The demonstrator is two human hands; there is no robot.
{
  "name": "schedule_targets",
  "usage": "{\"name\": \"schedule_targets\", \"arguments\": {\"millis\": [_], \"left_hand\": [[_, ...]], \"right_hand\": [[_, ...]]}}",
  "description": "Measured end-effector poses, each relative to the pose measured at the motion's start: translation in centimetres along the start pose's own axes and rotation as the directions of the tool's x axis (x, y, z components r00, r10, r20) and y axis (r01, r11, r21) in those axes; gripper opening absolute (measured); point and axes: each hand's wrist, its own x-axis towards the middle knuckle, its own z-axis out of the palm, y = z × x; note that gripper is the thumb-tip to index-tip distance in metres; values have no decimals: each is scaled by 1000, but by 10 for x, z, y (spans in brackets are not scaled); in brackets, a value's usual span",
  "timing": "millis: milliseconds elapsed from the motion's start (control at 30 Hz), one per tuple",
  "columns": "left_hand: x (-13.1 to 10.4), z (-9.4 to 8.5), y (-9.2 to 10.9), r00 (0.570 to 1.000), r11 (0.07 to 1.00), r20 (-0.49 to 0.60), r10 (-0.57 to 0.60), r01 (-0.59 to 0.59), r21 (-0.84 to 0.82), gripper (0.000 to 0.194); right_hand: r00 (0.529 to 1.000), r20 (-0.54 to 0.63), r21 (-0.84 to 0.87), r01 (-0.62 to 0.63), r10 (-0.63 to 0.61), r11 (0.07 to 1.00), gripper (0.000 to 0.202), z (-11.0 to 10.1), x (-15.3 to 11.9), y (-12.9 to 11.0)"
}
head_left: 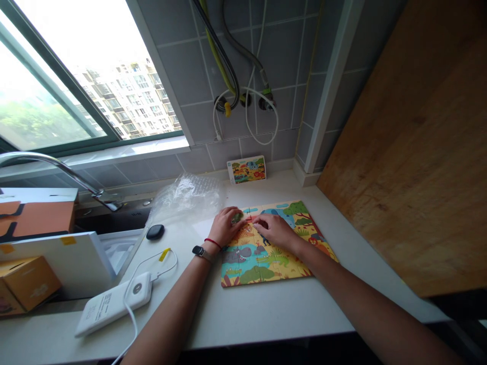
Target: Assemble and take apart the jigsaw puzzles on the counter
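Note:
A jigsaw puzzle (283, 258) with bright cartoon animals lies on the white counter, its pieces fitted together over most of the picture. At its upper left corner, my left hand (225, 227) curls its fingers and thumb around a puzzle piece (237, 218) with green on it. My right hand (277, 230) rests over the upper middle of the puzzle, fingers bent and pinched together close to the left fingertips. Whatever lies between the right fingertips is hidden. A small picture card (249, 171) with a similar animal scene leans against the tiled wall behind.
Crumpled clear plastic wrap (186, 197) lies left of the puzzle, near a small black case (155, 232). A white power bank (114, 304) with a cable sits front left. Boxes (34, 279) stand by the sink and faucet (57, 162). A wooden panel (411, 152) rises at right.

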Motion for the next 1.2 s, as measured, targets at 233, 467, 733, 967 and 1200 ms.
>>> {"name": "schedule_targets", "arguments": {"millis": [233,467,733,967,1200], "left_hand": [[0,0,0,1000,1000,-9,-1,1,16,32],[0,-3,-1,999,999,44,-1,-1,49,28],[0,-3,0,1000,997,25,-6,4,79,26],[1,-3,3,1000,995,15,9,-10,99,24],[2,-3,3,999,996,27,18,-20,87,22]], "right_hand": [[1000,0,2,7,-7,1000,18,1,0,2],[1000,2,-2,-1,1,1000,19,-1,-1,-1],[1000,2,-14,0,0,1000,19,0,0,1],[1000,-8,-20,-1,1,1000,19,2,0,2],[1000,-3,-17,-3,3,1000,19,1,0,1]]}}
